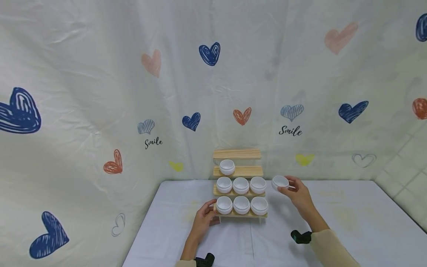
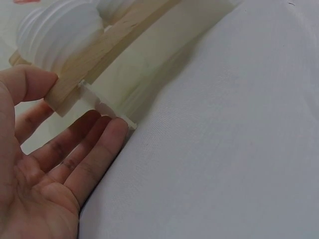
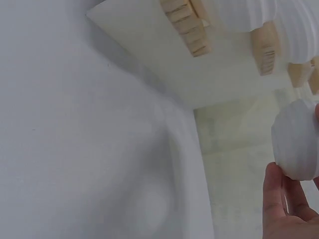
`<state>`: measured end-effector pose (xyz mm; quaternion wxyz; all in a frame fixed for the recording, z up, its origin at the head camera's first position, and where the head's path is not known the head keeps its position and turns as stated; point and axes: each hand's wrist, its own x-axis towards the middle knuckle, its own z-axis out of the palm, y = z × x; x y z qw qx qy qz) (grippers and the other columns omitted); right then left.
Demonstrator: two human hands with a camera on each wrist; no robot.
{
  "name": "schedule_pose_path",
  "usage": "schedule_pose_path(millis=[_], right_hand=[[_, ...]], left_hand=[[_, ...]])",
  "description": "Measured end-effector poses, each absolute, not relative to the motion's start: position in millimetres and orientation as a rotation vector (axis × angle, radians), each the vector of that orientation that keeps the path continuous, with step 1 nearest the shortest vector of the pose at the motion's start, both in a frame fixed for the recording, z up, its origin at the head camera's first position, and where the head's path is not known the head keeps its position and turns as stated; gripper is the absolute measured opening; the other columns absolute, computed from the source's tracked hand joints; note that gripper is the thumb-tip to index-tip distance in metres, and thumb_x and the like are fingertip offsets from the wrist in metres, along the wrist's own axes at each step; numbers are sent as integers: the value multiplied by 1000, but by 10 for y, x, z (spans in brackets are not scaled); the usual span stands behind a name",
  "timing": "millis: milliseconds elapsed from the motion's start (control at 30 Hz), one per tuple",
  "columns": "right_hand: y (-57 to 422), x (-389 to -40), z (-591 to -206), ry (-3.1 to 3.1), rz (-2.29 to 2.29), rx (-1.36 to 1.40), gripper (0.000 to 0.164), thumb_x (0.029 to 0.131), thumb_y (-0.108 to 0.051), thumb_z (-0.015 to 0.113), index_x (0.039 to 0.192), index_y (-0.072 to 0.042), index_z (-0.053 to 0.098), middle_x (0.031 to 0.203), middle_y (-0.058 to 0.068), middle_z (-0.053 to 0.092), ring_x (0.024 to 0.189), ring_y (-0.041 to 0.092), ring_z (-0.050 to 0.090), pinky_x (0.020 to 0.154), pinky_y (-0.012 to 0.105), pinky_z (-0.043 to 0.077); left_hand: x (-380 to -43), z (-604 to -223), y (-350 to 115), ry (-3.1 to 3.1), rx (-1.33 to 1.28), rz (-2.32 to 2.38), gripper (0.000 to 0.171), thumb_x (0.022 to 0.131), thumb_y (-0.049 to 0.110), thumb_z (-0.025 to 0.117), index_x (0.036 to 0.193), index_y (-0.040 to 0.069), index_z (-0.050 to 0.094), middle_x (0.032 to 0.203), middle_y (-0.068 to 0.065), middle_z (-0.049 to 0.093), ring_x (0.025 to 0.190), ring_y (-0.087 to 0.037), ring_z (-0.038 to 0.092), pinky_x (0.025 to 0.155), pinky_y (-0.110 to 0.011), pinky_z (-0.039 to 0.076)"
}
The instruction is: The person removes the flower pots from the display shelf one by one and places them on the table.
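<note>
A wooden tiered rack (image 1: 237, 154) stands on the table, with small white ribbed bowls on its steps. The two lower steps carry three bowls each, and a single bowl (image 1: 227, 167) sits at the left of the third step. My left hand (image 1: 204, 218) grips the left end of the lowest step; in the left wrist view, the thumb lies against the wood and fingers touch the pale leg (image 2: 104, 105) below. Off the rack's right side, my right hand (image 1: 301, 194) holds another white bowl (image 1: 279, 182) between thumb and fingers, its opening upward.
A white cloth (image 1: 333, 215) covers the table. Behind the rack hangs a pale curtain (image 1: 247, 81) printed with hearts and the word Smile. Dark straps are on both wrists. White tiles (image 1: 410, 159) show beyond the table's right edge.
</note>
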<state>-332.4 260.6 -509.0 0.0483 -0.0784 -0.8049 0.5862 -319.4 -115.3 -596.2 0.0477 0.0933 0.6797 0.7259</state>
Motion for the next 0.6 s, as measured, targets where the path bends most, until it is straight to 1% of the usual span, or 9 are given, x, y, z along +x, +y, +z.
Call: schedule_pose_path(millis=[67,167,233,333,400,467,567,600], right_hand=[[2615,-3341,-5165,-2454,1794,-265,75,92,-37,77,151,-9,39,147,20,48,125,29,55,89,20,52],[2632,-3358,-5275,-2458,1793,-282,77,91,-38,77,151,-8,40,146,20,48,124,29,55,84,17,51],[2642,-3365,-5340,-2467,1771,-287,77,91,-38,78,150,-7,40,144,20,49,119,24,57,81,14,50],[2656,-3375,-5414,-2468,1754,-284,76,91,-35,78,149,-5,40,143,22,50,106,10,60,77,12,50],[2662,-3382,-5450,-2470,1747,-291,75,91,-33,79,149,-4,41,141,23,51,98,2,59,76,12,50],[2668,-3387,-5472,-2470,1750,-295,75,90,-31,79,149,-3,41,141,23,52,94,-3,57,76,11,50],[2677,-3392,-5485,-2472,1745,-300,75,91,-30,79,149,-2,41,141,25,52,95,-1,57,75,12,50],[2678,-3392,-5485,-2477,1739,-305,75,91,-30,79,148,-2,41,141,25,51,98,3,59,75,12,50]], left_hand=[[-3187,-5965,-1150,2066,286,2218,48,99,10,61,146,7,52,115,-8,66,101,-15,66,85,-44,65],[-3184,-5971,-1143,2065,287,2219,48,99,8,61,146,7,52,115,-8,67,101,-15,66,83,-42,65],[-3181,-5972,-1137,2071,292,2215,48,99,8,61,146,6,52,114,-8,67,100,-15,66,80,-40,66],[-3178,-5970,-1133,2084,292,2209,48,99,8,61,146,6,52,114,-9,67,98,-16,66,76,-36,66],[-3177,-5969,-1134,2086,290,2209,48,99,9,62,146,7,53,114,-9,67,97,-16,66,74,-35,65],[-3177,-5969,-1138,2084,289,2210,48,99,9,62,146,7,53,114,-9,67,96,-16,66,74,-35,65],[-3172,-5961,-1145,2080,295,2212,49,99,9,62,146,7,52,114,-9,67,96,-16,66,75,-37,66],[-3169,-5957,-1147,2079,297,2214,49,99,8,62,146,7,52,114,-9,66,95,-16,66,75,-37,66]])
